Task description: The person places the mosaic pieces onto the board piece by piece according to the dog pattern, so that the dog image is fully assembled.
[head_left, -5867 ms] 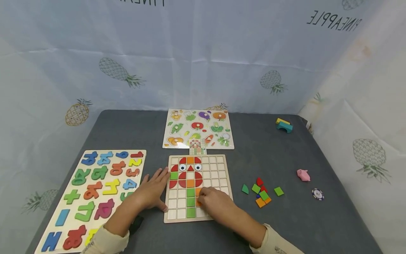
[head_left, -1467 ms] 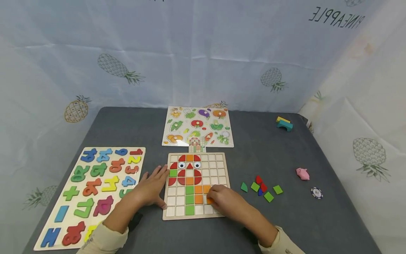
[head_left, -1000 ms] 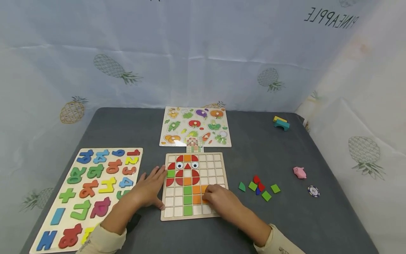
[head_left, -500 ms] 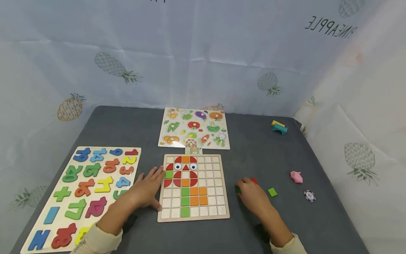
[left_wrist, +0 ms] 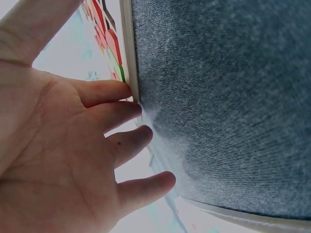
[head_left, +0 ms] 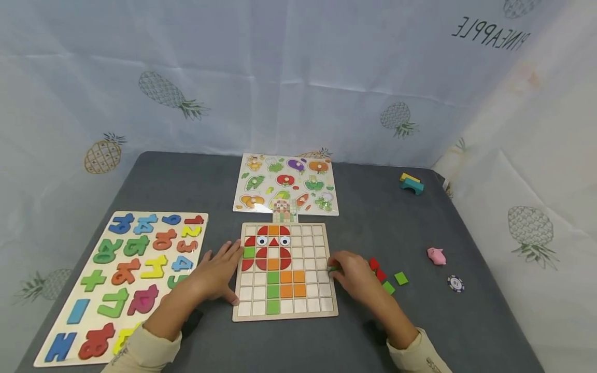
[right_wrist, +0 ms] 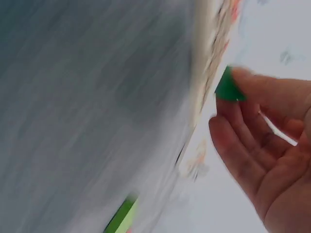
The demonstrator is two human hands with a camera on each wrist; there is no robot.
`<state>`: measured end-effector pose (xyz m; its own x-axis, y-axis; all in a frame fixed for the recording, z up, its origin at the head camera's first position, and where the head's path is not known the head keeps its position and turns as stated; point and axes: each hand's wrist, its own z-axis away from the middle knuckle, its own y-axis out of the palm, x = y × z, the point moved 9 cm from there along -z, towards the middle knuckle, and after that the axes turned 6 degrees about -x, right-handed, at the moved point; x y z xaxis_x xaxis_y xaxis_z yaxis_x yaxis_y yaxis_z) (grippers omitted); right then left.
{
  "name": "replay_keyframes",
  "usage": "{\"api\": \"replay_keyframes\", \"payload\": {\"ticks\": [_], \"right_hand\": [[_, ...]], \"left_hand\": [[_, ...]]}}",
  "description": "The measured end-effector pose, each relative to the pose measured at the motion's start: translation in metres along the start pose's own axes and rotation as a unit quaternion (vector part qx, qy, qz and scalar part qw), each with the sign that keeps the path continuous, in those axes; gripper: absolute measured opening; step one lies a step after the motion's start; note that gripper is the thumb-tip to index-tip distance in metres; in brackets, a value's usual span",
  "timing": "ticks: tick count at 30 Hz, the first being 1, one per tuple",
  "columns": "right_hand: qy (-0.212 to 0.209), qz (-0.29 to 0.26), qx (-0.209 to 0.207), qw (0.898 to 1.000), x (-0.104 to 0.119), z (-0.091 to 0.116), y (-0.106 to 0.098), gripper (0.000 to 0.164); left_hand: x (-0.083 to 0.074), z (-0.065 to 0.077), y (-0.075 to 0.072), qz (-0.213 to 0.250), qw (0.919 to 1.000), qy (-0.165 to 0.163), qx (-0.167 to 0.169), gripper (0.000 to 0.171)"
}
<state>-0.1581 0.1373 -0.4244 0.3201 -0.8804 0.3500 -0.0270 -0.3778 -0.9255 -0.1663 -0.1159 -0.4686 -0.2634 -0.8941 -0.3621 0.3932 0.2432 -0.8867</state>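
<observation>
A square wooden grid board [head_left: 313, 306] lies in front of me, with red, orange and green tiles and two eye pieces set in its left and middle cells. My left hand [head_left: 210, 274] has its fingers spread along the board's left edge; in the left wrist view the fingertips [left_wrist: 138, 109] meet that edge. At the right edge my right hand [head_left: 354, 274] pinches a dark green tile [right_wrist: 228, 87] between thumb and fingers. A small picture card [head_left: 285, 211] showing a coloured pattern stands against the board's top edge.
Loose red tiles [head_left: 374, 264] and green tiles [head_left: 401, 278] lie right of the board, partly behind my right hand. A number puzzle [head_left: 149, 232] lies left, a vegetable puzzle [head_left: 239, 207] behind. A pink pig [head_left: 436, 256], poker chip [head_left: 455, 283] and arch blocks [head_left: 412, 185] sit further right.
My right hand set orange tiles into the board, reached to the loose pile, took the dark green tile and came back to the board's right edge. My left hand stays at the left edge.
</observation>
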Motion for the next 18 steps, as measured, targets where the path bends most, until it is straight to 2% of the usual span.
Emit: {"api": "replay_keyframes", "payload": {"ticks": [3, 7, 12, 18], "right_hand": [[-0.009, -0.041, 0.031, 0.999, 0.015, -0.005, 0.008, 0.018], [-0.03, -0.046, 0.051, 0.997, 0.027, -0.013, 0.02, 0.012], [-0.053, -0.04, 0.052, 0.996, 0.033, -0.017, 0.027, 0.004], [-0.101, -0.012, 0.048, 0.994, 0.042, -0.013, 0.03, 0.005]], "left_hand": [[-0.001, 0.0, 0.001, 0.0, 1.0, -0.002, 0.004, 0.116], [-0.001, -0.002, 0.001, 0.001, 1.0, -0.004, 0.007, 0.117], [0.0, -0.003, 0.002, 0.004, 0.9999, -0.007, 0.007, 0.118], [0.001, -0.002, 0.003, -0.001, 0.9998, -0.014, 0.014, 0.119]]}}
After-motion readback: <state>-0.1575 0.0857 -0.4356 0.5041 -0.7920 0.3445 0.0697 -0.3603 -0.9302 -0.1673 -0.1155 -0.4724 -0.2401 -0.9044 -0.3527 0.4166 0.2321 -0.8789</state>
